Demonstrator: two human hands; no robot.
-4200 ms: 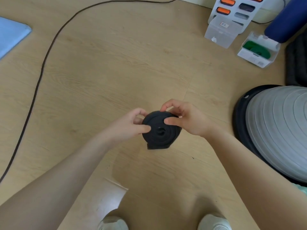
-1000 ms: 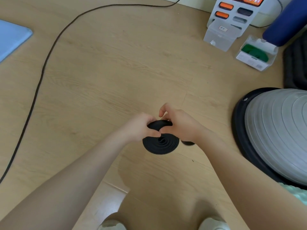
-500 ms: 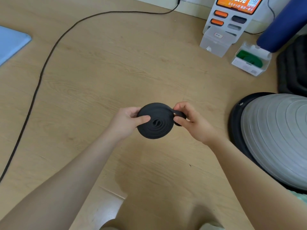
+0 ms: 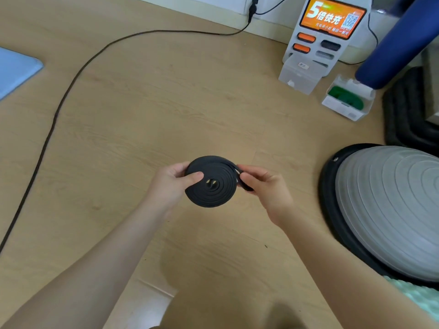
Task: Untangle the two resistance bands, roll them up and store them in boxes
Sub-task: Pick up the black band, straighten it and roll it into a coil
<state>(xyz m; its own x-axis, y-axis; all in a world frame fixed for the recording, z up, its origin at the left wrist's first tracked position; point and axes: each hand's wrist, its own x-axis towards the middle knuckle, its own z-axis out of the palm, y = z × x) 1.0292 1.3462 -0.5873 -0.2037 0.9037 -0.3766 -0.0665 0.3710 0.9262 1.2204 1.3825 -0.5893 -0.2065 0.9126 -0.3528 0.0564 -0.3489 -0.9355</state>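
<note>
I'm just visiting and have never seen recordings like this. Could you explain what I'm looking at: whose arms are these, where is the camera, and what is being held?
No machine here: a person wears a camera on the head, looking forward and down, so you see their own arms. The left hand grips a black resistance band wound into a flat coil, thumb on its face. The right hand pinches the band's loose end at the coil's edge. All this is held above a wooden floor. Further off stand an open clear box with a green band inside, another clear box beside it, and a charging kiosk. A grey balance dome sits at right; a dark cable crosses the floor.
</note>
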